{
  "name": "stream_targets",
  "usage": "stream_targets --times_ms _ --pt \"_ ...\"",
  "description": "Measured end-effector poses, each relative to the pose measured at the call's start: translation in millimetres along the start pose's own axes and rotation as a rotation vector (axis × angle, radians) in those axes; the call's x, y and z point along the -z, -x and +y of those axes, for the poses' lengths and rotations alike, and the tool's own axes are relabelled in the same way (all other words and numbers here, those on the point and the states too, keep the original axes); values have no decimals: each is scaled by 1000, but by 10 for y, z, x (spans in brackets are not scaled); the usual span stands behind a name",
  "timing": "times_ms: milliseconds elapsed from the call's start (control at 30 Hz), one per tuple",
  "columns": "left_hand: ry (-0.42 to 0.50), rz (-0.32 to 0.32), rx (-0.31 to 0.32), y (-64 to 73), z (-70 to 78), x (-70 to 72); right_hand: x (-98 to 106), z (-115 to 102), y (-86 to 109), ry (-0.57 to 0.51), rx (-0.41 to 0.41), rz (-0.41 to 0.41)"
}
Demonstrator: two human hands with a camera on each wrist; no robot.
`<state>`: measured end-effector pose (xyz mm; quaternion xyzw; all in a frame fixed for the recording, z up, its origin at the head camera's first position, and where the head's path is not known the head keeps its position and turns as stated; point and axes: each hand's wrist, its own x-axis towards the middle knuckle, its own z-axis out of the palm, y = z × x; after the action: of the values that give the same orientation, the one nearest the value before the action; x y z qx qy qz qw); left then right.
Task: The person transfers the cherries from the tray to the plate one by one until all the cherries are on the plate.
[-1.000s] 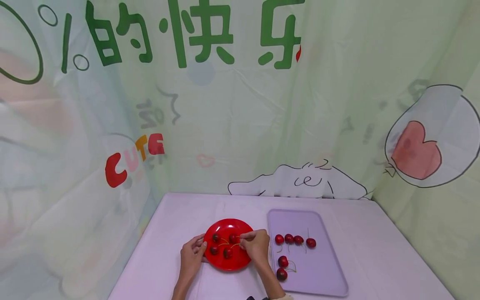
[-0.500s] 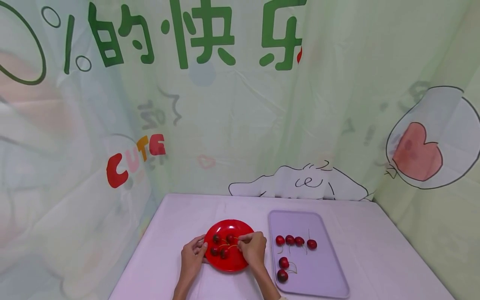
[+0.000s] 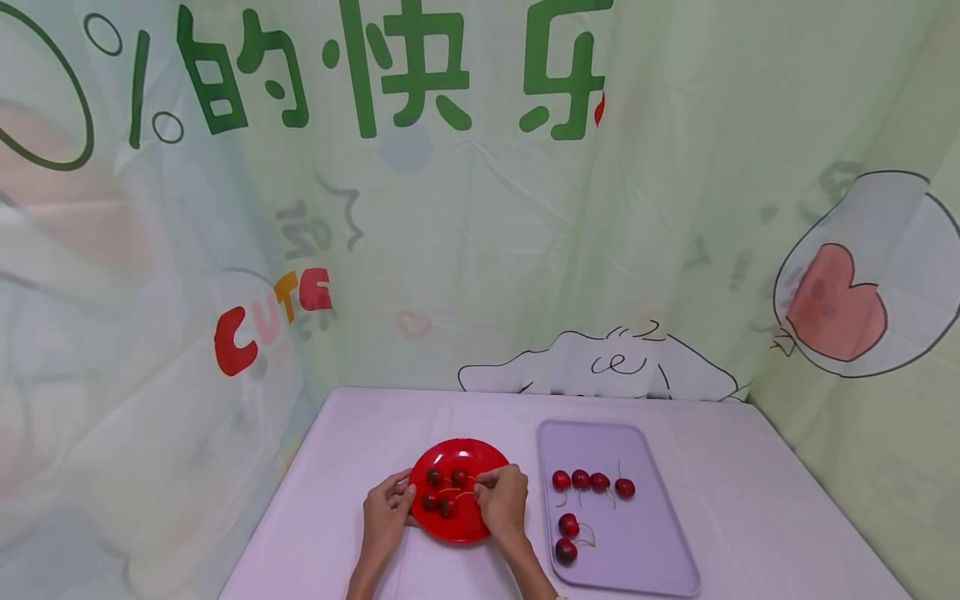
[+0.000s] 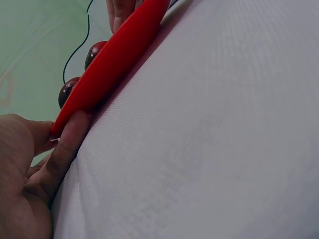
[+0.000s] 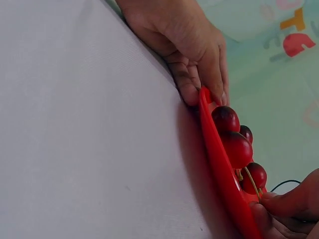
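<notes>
On the table stands a red plate (image 3: 471, 532) with several dark red cherries in it, their stems pointing right. My left hand (image 3: 385, 515) grips the plate's left rim, thumb on top and fingers underneath, as the left wrist view shows. At the plate's right side my right hand (image 3: 504, 502) pinches the thin stem (image 5: 252, 181) of a cherry (image 5: 237, 149) between thumb and finger. That cherry (image 3: 447, 507) sits at the near side of the plate, close to another cherry (image 3: 430, 501). Two more cherries lie just behind them.
Right of the plate lies a purple tray (image 3: 637, 533). A row of cherries (image 3: 581, 479) crosses its upper part, and two cherries (image 3: 567, 537) lie at its left side. A printed curtain (image 3: 450, 250) hangs behind and beside the white table (image 3: 375, 417).
My right hand has moved slightly left, drawing the near right cherry leftward toward its neighbour. The cherry behind it has also shifted a little left. My left hand keeps its hold on the rim.
</notes>
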<state>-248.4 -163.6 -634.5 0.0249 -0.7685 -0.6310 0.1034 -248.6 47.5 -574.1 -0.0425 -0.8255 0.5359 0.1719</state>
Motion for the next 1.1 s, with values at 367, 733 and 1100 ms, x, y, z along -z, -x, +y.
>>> stream_targets --times_ms 367,733,1100 --pt "-17 -6 -21 23 39 0 -41 16 40 141 175 28" --pt "-4 4 -52 -13 30 -1 18 -127 36 217 134 -10" --pt "-42 25 -35 -31 -9 -3 154 -199 40 151 88 -71"
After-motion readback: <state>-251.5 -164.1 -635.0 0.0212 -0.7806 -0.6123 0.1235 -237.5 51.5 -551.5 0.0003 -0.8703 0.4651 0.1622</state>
